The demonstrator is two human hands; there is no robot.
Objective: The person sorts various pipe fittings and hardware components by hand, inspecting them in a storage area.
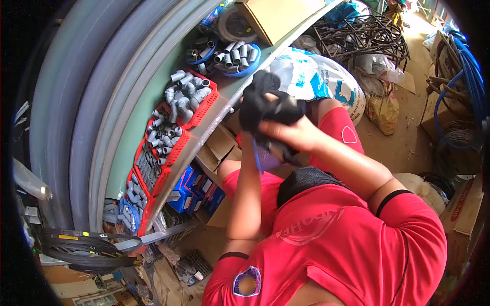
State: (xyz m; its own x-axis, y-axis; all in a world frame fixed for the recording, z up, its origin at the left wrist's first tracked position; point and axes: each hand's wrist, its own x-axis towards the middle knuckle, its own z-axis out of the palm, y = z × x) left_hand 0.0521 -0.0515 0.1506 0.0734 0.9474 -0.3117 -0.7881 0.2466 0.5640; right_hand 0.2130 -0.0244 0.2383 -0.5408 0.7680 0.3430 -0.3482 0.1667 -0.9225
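A bunched black cloth item (260,104), blurred and possibly a glove, is in front of me above my knees. My left hand (271,96) is mostly hidden by it; the black covers it from the wrist up, with only a small patch of skin showing. From the right, my right hand (283,131) is closed on the lower part of the same cloth, thumb lying across it. Just under the hands is a purple thing with a blue edge (266,157), partly covered.
Red baskets (204,109) of grey pipe fittings line the shelf at left, beside blue bowls (250,71) of fittings. Large grey pipes (81,102) curve behind. A white sack (326,76) stands ahead, near metal frames (362,38). Blue hose coils (469,76) are at right.
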